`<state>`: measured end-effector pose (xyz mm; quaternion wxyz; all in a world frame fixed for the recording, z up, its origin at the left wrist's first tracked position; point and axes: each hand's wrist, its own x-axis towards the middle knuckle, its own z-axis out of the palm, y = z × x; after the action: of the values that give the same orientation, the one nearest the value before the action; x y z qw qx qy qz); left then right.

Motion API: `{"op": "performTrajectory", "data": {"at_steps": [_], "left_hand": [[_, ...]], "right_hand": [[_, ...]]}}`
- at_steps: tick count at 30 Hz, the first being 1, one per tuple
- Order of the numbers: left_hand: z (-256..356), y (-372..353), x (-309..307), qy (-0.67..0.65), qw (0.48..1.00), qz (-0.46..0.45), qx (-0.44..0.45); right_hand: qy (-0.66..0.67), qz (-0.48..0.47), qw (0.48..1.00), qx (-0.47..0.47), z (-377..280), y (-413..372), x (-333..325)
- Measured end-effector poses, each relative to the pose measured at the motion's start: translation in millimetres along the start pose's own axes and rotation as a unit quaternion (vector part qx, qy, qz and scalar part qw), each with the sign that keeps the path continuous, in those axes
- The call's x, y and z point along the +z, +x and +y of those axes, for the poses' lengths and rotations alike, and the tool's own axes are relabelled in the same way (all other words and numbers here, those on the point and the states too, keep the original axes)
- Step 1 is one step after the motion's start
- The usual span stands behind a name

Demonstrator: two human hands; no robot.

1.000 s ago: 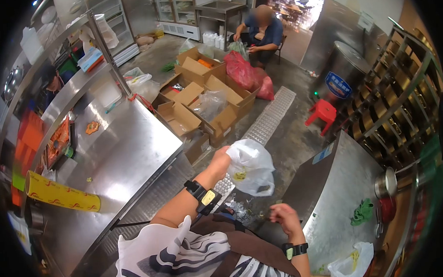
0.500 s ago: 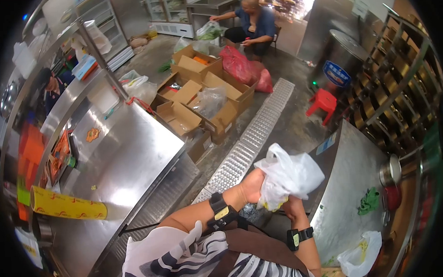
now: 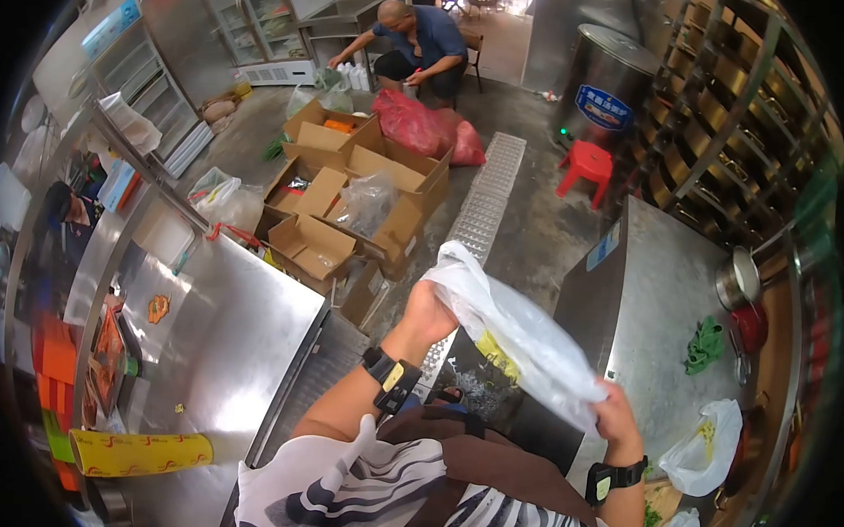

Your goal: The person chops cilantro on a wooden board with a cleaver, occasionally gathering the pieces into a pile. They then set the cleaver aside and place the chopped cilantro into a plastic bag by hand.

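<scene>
A white plastic bag (image 3: 527, 329) is stretched between my two hands, in front of my body and above the floor. My left hand (image 3: 431, 314) is closed on its upper left end, and my right hand (image 3: 616, 413) grips the lower right end. Something yellow (image 3: 497, 354) shows at the bag's lower edge, close to my left hand. Black bands with small devices circle both wrists. On the steel counter to my right lie a green cloth (image 3: 705, 346) and another white plastic bag (image 3: 704, 451) with yellow bits in it.
A steel table (image 3: 247, 297) on my left carries a yellow roll (image 3: 142, 453). Open cardboard boxes (image 3: 312, 244) and a red sack (image 3: 412, 124) stand on the floor ahead. A person (image 3: 419, 45) sits beyond them. A red stool (image 3: 586, 171) stands near a large steel pot (image 3: 610, 71).
My hands have moved apart, the right one down and to the right, pulling the bunched bag out long. The whole view has shifted, and the seated person leans lower.
</scene>
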<state>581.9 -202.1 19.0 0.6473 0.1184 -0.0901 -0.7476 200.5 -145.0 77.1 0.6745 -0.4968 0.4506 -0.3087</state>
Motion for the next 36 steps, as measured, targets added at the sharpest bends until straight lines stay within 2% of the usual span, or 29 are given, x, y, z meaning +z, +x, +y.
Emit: {"op": "performTrajectory", "data": {"at_steps": [1, 2, 4, 5, 6, 7, 8, 9, 10, 11, 13, 15, 16, 17, 18, 19, 20, 21, 22, 23, 25, 27, 30, 31, 32, 33, 34, 35, 36], "left_hand": [[-0.5, 6.9, -8.6, 0.000, 1.000, 0.000, -0.003], [-2.7, 13.5, -17.0, -0.020, 0.999, -0.012, -0.022], [-13.3, 18.5, -13.2, -0.042, 0.997, -0.021, -0.053], [-21.2, 15.6, 1.9, 0.039, 0.992, 0.063, -0.105], [-27.9, 14.7, 10.2, 0.123, 0.969, 0.144, -0.157], [-35.1, 13.5, 7.0, 0.124, 0.967, 0.144, -0.167], [-43.1, 7.9, 1.1, 0.140, 0.954, 0.125, -0.234], [-49.0, 2.4, -3.4, 0.156, 0.935, 0.105, -0.300], [-51.3, -2.1, -3.9, 0.158, 0.932, 0.102, -0.311], [-50.0, -5.1, -1.2, 0.164, 0.932, 0.089, -0.311], [-36.5, 0.6, 4.9, 0.168, 0.932, 0.074, -0.314], [-18.0, 10.1, 11.7, -0.083, 0.967, -0.053, -0.236], [-16.5, 15.5, 16.3, -0.082, 0.965, -0.050, -0.243], [-15.0, 21.7, 21.1, -0.105, 0.962, -0.077, -0.240], [-14.3, 28.3, 24.0, -0.129, 0.958, -0.103, -0.237], [-15.9, 38.1, 22.7, -0.128, 0.956, -0.103, -0.243], [-19.1, 51.1, 17.7, -0.074, 0.943, -0.153, -0.285], [-22.0, 64.0, 11.0, -0.018, 0.925, -0.203, -0.321], [-27.1, 72.4, 0.3, -0.068, 0.933, -0.155, -0.317], [-28.3, 72.2, 5.1, -0.070, 0.932, -0.151, -0.322], [-32.8, 76.2, 15.9, 0.056, 0.972, -0.027, -0.229], [-48.6, 80.5, 3.6, 0.039, 0.965, -0.041, -0.257], [-80.3, 83.1, -7.5, 0.164, 0.943, -0.013, -0.289], [-88.9, 86.2, -2.9, 0.162, 0.928, -0.020, -0.336], [-98.3, 89.1, 6.8, 0.333, 0.888, 0.010, -0.318], [-109.5, 94.1, 10.7, 0.496, 0.820, 0.014, -0.286], [-117.8, 98.6, 3.9, 0.553, 0.795, -0.013, -0.251], [-128.3, 101.2, -2.9, 0.600, 0.770, -0.049, -0.209], [-141.1, 98.0, 10.5, 0.632, 0.750, -0.095, -0.167]], "right_hand": [[-0.136, -0.117, 0.980, 0.086, 5.1, -8.9, -7.4], [-0.135, -0.114, 0.980, 0.087, 7.6, -19.8, -11.0], [0.135, -0.115, 0.980, -0.092, 3.8, -48.9, -13.9], [0.138, -0.105, 0.981, -0.090, -13.9, -54.5, -1.9], [0.231, 0.007, 0.963, -0.137, -40.8, -51.9, 19.6], [0.316, 0.118, 0.923, -0.183, -53.9, -50.5, 30.0], [0.190, 0.221, 0.927, -0.236, -27.0, -44.4, 9.1], [0.059, 0.319, 0.904, -0.279, 8.8, -32.2, -24.3], [0.335, 0.167, 0.919, -0.125, 26.5, -22.5, -57.9], [0.082, 0.212, 0.972, -0.058, 15.5, -16.9, -49.6], [0.011, 0.255, 0.959, -0.121, 20.5, -43.8, -42.8], [0.311, 0.163, 0.918, -0.187, -30.1, -62.3, 4.6], [0.249, 0.046, 0.933, -0.258, -55.5, -55.7, 18.0], [0.251, 0.054, 0.931, -0.259, -55.5, -46.9, 15.1], [0.125, 0.071, 0.981, -0.132, -49.8, -37.7, 10.0], [-0.006, 0.083, 0.996, 0.002, -43.4, -29.9, 4.0], [-0.137, 0.090, 0.977, 0.134, -41.1, -24.5, -0.8], [-0.137, 0.091, 0.978, 0.131, -39.1, -24.0, -2.6], [0.018, 0.179, 0.984, 0.008, -33.7, -29.6, -2.1], [0.172, 0.263, 0.943, -0.112, -29.7, -36.4, -2.2], [0.204, 0.268, 0.936, -0.103, -33.7, -37.8, -13.4], [0.205, 0.403, 0.891, -0.044, -13.8, -30.0, -25.9], [0.235, 0.501, 0.833, -0.029, 16.1, -29.0, -40.1], [0.200, 0.540, 0.817, -0.029, 30.6, -35.5, -50.2], [0.167, 0.584, 0.794, -0.025, 51.0, -48.2, -61.0], [0.151, 0.612, 0.775, -0.040, 70.9, -57.2, -65.4], [0.146, 0.643, 0.752, -0.014, 59.8, -58.6, -55.0], [-0.049, 0.648, 0.757, 0.067, 61.2, -67.9, -53.1], [-0.104, 0.687, 0.716, 0.071, 70.6, -71.1, -46.2]]}}
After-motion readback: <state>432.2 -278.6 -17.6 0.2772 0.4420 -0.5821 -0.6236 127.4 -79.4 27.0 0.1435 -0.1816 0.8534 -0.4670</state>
